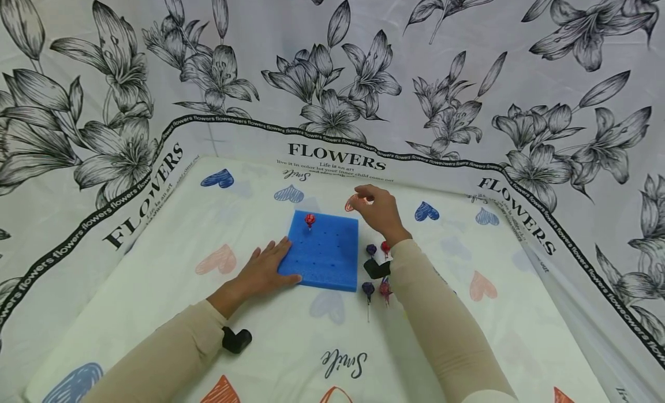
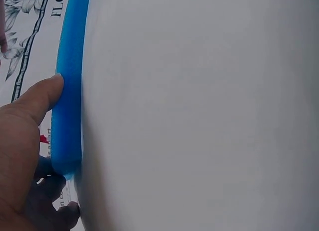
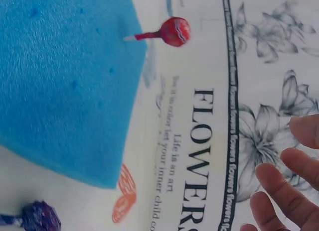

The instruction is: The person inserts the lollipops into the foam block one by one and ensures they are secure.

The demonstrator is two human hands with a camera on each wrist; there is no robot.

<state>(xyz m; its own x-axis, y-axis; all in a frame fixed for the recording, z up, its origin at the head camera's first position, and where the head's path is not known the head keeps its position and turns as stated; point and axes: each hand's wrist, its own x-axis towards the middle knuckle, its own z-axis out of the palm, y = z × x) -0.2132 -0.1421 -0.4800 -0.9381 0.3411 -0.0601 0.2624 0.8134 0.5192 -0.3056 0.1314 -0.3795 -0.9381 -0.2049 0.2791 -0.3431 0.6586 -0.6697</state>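
A blue foam block (image 1: 324, 253) with small holes in its top lies on the table. One red-wrapped lollipop (image 1: 310, 220) stands with its stick in the foam near the far left corner. My left hand (image 1: 265, 267) rests against the block's near left corner, fingers along the left side and thumb (image 2: 52, 89) at the front edge. Beyond the far right corner my right hand (image 1: 381, 212) hovers with loosely bent fingers and holds nothing. Under the right forearm, purple lollipops (image 1: 368, 288) and red lollipops (image 1: 385, 290) lie beside the block, partly covered by the sleeve and wrist camera.
A pale cloth (image 1: 270, 339) printed with hearts covers the table. Behind it hangs a white curtain (image 1: 249, 103) with flower drawings. Black wrist cameras are worn at the left wrist (image 1: 236, 340) and right wrist (image 1: 376, 269).
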